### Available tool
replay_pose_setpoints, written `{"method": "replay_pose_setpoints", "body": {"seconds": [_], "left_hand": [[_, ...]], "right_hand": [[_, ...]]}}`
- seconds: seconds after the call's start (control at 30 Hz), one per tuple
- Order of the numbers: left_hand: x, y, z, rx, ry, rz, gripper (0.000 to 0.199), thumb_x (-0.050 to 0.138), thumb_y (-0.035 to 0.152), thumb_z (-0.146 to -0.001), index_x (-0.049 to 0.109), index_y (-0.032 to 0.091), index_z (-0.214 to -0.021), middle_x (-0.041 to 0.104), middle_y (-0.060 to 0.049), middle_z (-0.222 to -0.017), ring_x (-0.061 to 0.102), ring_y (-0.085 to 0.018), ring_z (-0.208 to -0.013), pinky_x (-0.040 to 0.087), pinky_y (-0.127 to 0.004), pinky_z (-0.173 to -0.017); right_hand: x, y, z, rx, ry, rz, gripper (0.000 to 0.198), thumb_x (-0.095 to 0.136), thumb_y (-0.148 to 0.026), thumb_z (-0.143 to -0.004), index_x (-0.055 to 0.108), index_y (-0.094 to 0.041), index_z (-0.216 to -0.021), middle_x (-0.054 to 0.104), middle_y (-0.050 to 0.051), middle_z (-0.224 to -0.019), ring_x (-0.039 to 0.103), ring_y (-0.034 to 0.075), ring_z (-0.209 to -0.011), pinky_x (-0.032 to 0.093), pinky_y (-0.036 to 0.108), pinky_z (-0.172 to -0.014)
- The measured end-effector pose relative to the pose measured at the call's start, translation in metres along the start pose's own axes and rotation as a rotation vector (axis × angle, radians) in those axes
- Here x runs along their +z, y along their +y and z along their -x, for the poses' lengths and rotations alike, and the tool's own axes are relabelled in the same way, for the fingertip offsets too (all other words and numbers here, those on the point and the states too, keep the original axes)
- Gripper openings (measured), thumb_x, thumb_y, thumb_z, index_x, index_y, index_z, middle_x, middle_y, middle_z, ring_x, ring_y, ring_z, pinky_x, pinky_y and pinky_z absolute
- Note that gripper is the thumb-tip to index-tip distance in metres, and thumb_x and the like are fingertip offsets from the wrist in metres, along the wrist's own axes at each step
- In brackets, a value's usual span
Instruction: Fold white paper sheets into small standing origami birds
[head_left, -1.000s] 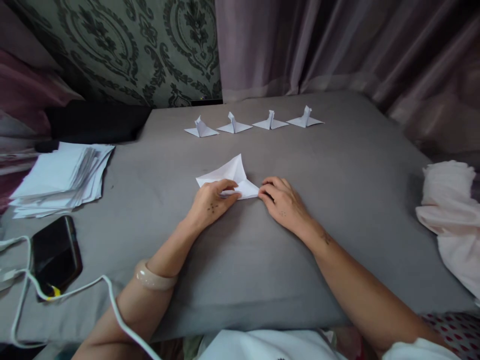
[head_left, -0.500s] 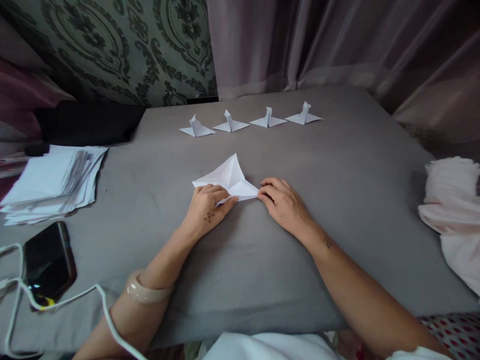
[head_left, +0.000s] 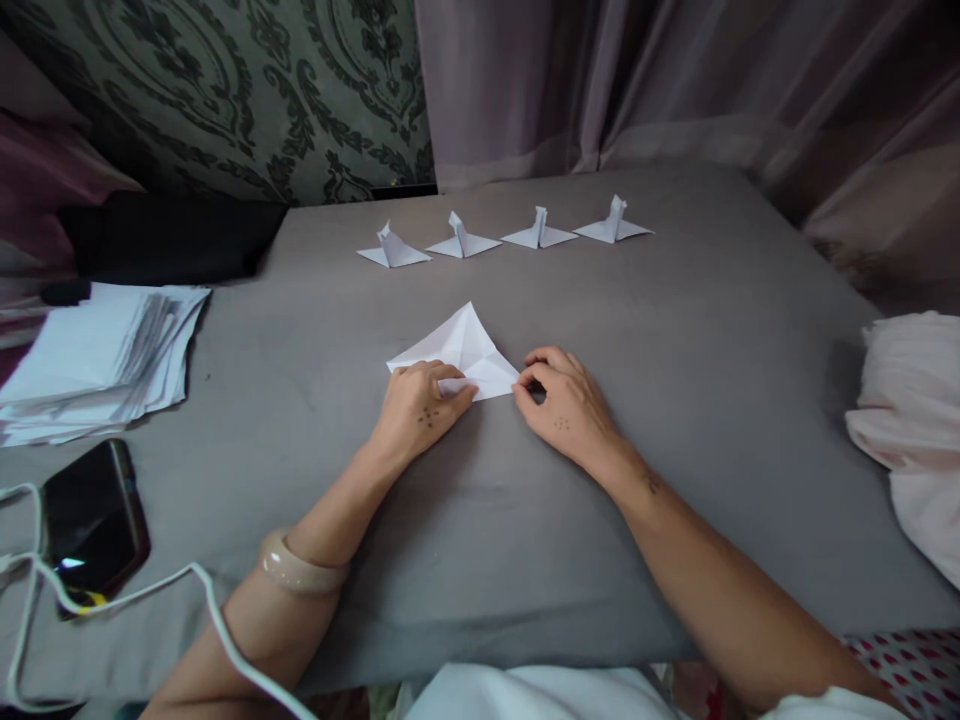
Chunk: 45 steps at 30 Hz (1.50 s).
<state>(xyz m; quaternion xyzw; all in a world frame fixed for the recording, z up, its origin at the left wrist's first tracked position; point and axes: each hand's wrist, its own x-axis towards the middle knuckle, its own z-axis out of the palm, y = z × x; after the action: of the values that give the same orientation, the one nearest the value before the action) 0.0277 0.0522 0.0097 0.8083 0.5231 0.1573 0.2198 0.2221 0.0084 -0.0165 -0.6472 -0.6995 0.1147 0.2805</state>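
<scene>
A partly folded sheet of white paper (head_left: 459,335) lies on the grey cloth in the middle, its creases showing and one corner pointing away from me. My left hand (head_left: 424,405) is closed on its near left edge, thumb and fingers pinching the paper and covering part of it. At the paper's right corner, my right hand (head_left: 562,400) pinches the tip between thumb and forefinger, the other fingers curled.
Several folded paper figures (head_left: 540,232) stand in a row at the back. To the left are a stack of white paper (head_left: 82,350), a phone (head_left: 97,520) and a white cable (head_left: 214,615). Pale bunched fabric (head_left: 911,410) lies at the right edge.
The paper's near right part looks a little flatter and more opened out. My right hand's thumb and forefinger have rounded into a wider loop at the corner. My left hand has barely shifted.
</scene>
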Motion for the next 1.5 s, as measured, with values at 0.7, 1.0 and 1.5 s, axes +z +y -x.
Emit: {"method": "replay_pose_setpoints", "body": {"seconds": [0.7,1.0,1.5], "left_hand": [[0.002,-0.011,-0.004,0.139,-0.048,-0.110,0.021,0.057,0.037,-0.089,0.069,0.019,-0.088,0.070,-0.005,-0.086,0.064,-0.022,-0.081,0.041,-0.035,-0.079],[0.004,-0.014,-0.004,0.145,-0.038,-0.079,0.022,0.056,0.037,-0.088,0.069,0.020,-0.088,0.070,-0.005,-0.086,0.063,-0.022,-0.081,0.041,-0.036,-0.079],[-0.010,-0.025,-0.003,-0.023,-0.189,0.250,0.033,0.067,0.050,-0.076,0.068,0.017,-0.082,0.058,0.002,-0.062,0.051,-0.013,-0.057,0.035,-0.024,-0.051]], "right_hand": [[-0.014,0.017,-0.005,0.129,-0.074,-0.159,0.010,0.059,-0.017,-0.077,0.065,-0.019,-0.068,0.065,0.008,-0.107,0.063,0.020,-0.092,0.049,0.036,-0.085],[-0.007,-0.004,-0.002,0.132,0.156,-0.429,0.016,0.051,-0.018,-0.080,0.063,-0.020,-0.090,0.070,0.004,-0.086,0.065,0.016,-0.074,0.052,0.030,-0.073],[0.013,-0.014,0.001,-0.076,-0.068,-0.344,0.023,0.045,-0.009,-0.084,0.063,-0.021,-0.090,0.064,0.004,-0.094,0.061,0.014,-0.081,0.048,0.028,-0.076]]}}
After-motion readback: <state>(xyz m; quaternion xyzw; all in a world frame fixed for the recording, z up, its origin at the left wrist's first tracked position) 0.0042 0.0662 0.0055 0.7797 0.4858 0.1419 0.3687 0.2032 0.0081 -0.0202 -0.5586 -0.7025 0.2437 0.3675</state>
